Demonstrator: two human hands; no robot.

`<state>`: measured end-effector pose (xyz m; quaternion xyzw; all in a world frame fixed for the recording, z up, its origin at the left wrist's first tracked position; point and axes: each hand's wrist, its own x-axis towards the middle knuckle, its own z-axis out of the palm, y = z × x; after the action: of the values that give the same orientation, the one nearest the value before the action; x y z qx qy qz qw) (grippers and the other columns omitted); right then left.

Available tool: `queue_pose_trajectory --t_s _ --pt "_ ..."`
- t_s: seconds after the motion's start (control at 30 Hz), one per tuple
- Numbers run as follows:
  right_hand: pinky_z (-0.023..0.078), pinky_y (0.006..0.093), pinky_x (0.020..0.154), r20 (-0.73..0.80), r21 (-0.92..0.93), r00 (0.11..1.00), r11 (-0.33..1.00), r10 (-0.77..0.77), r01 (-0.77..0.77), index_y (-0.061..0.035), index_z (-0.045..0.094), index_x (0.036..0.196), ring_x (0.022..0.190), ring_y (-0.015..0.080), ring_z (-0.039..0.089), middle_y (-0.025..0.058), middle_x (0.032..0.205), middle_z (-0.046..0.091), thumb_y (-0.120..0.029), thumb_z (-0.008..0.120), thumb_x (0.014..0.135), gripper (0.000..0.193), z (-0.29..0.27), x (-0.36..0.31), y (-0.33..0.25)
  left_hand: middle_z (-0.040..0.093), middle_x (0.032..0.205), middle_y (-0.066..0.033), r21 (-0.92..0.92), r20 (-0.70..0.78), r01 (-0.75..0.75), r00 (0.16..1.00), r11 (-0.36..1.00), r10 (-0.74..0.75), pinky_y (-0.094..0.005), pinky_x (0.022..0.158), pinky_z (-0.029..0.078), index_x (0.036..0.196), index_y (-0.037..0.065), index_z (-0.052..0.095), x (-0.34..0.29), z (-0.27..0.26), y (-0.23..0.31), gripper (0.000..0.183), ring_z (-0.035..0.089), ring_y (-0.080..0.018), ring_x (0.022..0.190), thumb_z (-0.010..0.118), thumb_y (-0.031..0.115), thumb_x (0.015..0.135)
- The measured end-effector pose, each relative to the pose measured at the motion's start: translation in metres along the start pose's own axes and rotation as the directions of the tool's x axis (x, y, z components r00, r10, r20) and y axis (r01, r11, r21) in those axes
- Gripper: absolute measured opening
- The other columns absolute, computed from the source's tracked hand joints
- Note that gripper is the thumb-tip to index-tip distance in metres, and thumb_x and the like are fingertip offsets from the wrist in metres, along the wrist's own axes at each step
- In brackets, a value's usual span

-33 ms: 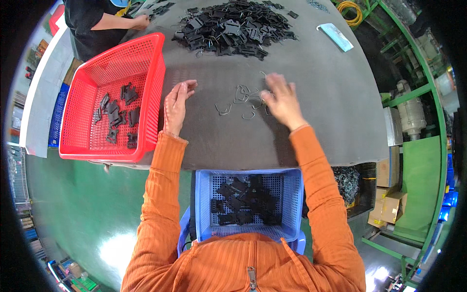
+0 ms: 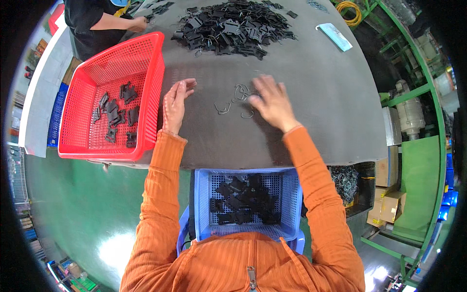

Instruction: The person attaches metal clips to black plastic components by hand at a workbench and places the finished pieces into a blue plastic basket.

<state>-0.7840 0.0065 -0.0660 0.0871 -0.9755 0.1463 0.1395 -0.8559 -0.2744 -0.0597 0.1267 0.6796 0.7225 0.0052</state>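
Note:
My right hand reaches over a loose group of bent metal wire clips, palm down. Its fingers are spread with nothing seen in them, and it hides some of the wires. A single wire clip lies to the left of the group, and another lies on the near side. My left hand rests on its edge on the grey tabletop, beside the red basket. Its fingers stretch forward, slightly curved, and nothing shows in them.
Black plastic pieces lie in the red basket. More fill a blue basket at my lap. A large heap of black parts covers the table's far side. A blue mask lies far right. Another person's hand works at far left.
My right hand has shifted a little to the left, covering more of the wire clips. My left hand stays in place.

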Motion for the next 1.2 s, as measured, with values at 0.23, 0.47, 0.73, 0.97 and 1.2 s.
queue_pose_trajectory --t_s 0.23,0.47,0.73,0.97,1.2 --pt "0.009 0.0604 0.107 -0.058 -0.036 0.949 0.951 -0.309 0.307 -0.0103 0.052 0.125 0.135 0.0242 0.026 0.0071 0.138 0.042 -0.044 0.052 0.084 0.053 0.025 0.005 -0.138 0.06 0.105 -0.0131 -0.279 -0.21 -0.103 0.977 0.955 0.044 -0.0371 0.086 0.048 0.109 -0.002 0.056 0.007 -0.011 -0.017 0.036 0.057 -0.0221 0.103 0.039 0.028 0.098" --pt "0.011 0.0626 0.105 -0.211 -0.225 0.971 0.961 0.114 -0.162 -0.0066 0.05 0.125 0.13 0.0255 0.034 0.0074 0.134 0.045 -0.027 0.043 0.091 0.041 0.03 0.03 -0.07 0.061 0.103 -0.0126 -0.219 -0.169 -0.065 0.985 0.974 0.028 -0.0362 0.084 0.049 0.107 -0.001 0.057 0.01 -0.01 -0.016 0.033 0.058 -0.0212 0.1 0.041 0.026 0.098" --pt "0.012 0.0647 0.103 -0.212 -0.005 0.977 1.0 -0.027 0.027 -0.0122 0.052 0.123 0.132 0.0322 0.029 0.0127 0.135 0.041 -0.039 0.051 0.086 0.046 -0.007 -0.042 -0.093 0.061 0.101 -0.0107 -0.127 -0.135 -0.068 0.99 0.99 0.051 -0.033 0.079 0.049 0.105 0.0 0.059 0.004 -0.011 -0.016 0.035 0.059 -0.0196 0.096 0.039 0.027 0.098" --pt "0.014 0.0658 0.103 -0.204 -0.062 0.971 0.989 0.121 -0.137 -0.0164 0.043 0.132 0.136 0.0316 0.021 0.0098 0.143 0.031 -0.043 0.047 0.089 0.051 0.027 0.045 -0.037 0.063 0.098 -0.0101 -0.1 -0.132 -0.061 0.99 0.993 0.047 -0.0304 0.076 0.05 0.103 0.0 0.061 0.007 -0.002 -0.012 0.038 0.06 -0.0169 0.092 0.038 0.03 0.098" --pt "0.019 0.0589 0.105 -0.093 -0.143 0.996 0.99 -0.004 -0.01 -0.0111 0.05 0.126 0.13 0.0239 0.035 0.0043 0.135 0.045 -0.039 0.045 0.091 0.045 0.023 0.035 -0.029 0.062 0.098 -0.0095 -0.076 -0.092 -0.04 0.995 0.996 0.033 -0.0313 0.077 0.049 0.103 0.0 0.059 0.002 -0.011 -0.014 0.037 0.06 -0.0181 0.092 0.038 0.03 0.098"
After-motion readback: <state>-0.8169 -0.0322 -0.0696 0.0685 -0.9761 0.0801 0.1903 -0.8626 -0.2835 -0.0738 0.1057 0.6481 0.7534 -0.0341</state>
